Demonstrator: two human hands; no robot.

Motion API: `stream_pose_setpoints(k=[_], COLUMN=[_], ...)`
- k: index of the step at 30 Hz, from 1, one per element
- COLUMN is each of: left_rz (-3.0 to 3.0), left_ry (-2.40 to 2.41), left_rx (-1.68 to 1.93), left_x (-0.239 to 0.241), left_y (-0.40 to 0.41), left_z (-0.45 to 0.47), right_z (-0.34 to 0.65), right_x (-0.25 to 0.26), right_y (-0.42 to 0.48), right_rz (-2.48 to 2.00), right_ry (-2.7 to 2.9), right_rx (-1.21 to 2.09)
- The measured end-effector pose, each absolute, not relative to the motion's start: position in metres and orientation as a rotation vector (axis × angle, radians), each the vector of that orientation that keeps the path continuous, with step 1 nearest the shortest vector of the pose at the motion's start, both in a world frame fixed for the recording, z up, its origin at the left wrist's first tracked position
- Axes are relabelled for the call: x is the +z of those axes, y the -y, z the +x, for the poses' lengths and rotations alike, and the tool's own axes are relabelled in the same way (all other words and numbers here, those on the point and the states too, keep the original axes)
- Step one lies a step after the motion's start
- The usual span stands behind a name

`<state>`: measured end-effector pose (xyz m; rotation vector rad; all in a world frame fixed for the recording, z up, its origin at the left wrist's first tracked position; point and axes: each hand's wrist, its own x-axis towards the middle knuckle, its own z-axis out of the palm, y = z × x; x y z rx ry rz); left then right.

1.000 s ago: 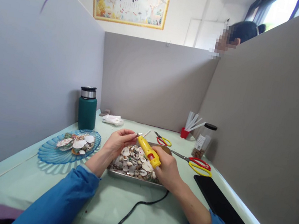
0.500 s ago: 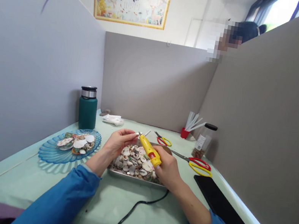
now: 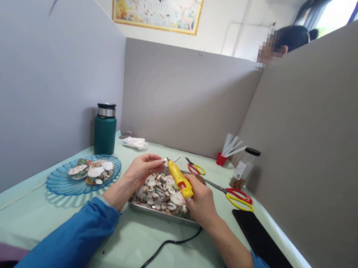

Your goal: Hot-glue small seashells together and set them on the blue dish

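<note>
Over a metal tray (image 3: 164, 216) of mixed shells (image 3: 158, 193), both hands work close together. My left hand (image 3: 139, 174) is closed, pinching a small pale shell (image 3: 164, 160) between thumb and fingertips; the fingers partly cover it. Wrapped round a yellow hot glue gun (image 3: 178, 178) is my right hand (image 3: 200, 200). The gun's metal nozzle points up and left, right beside the small shell; whether they touch I cannot tell. A blue scalloped plate (image 3: 56, 181) to the left bears several shells stuck or piled together (image 3: 92, 170).
A green bottle (image 3: 104, 134) stands behind the plate. Two scissors (image 3: 239, 197) lie to the right, near a lidded jar (image 3: 244, 168) and a red cup (image 3: 221, 160) of glue sticks. A black phone-like slab (image 3: 267, 249) and a black cord (image 3: 162, 244) lie nearer. Grey partitions (image 3: 185, 98) enclose the table.
The glue gun's nozzle has shifted very slightly right and up by the small shell. Both hands otherwise keep their hold and place.
</note>
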<state>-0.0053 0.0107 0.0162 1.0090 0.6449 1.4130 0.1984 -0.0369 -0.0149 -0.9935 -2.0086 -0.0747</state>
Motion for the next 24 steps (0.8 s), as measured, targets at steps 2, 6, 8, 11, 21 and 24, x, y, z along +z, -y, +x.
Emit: stream_pose_setpoints(k=[2,6,8,11,21,24], left_rz=[1.013,1.013,1.013,1.028,1.004,1.006], left_ry=[-0.646,-0.656,-0.66,-0.644,-0.637,-0.637], left_rx=[1.415,1.408,1.402,1.386,1.394,1.408], left_x=[0.0162,0.0164,0.0166,0.0164,0.0167,0.0164], left_y=[-0.0106,-0.0102,-0.01,-0.0102,-0.0115,-0.0117], left_z=[-0.0054,-0.0058,-0.0058,-0.0058,-0.0059,-0.0056], right_z=[0.1985,0.1984,0.1983,0.1981,0.1979,0.1979], right_x=[-0.0154,-0.016,-0.0158,-0.0152,-0.0144,-0.0141], right_y=[0.0367,0.0367,0.0369,0.0374,0.0383,0.0384], right_rz=[-0.99,-0.992,-0.997,-0.996,-0.986,-0.981], right_ry=[2.002,2.004,2.016,2.043,2.033,2.009], right_rx=[-0.076,-0.086,-0.087,-0.1,-0.138,-0.125])
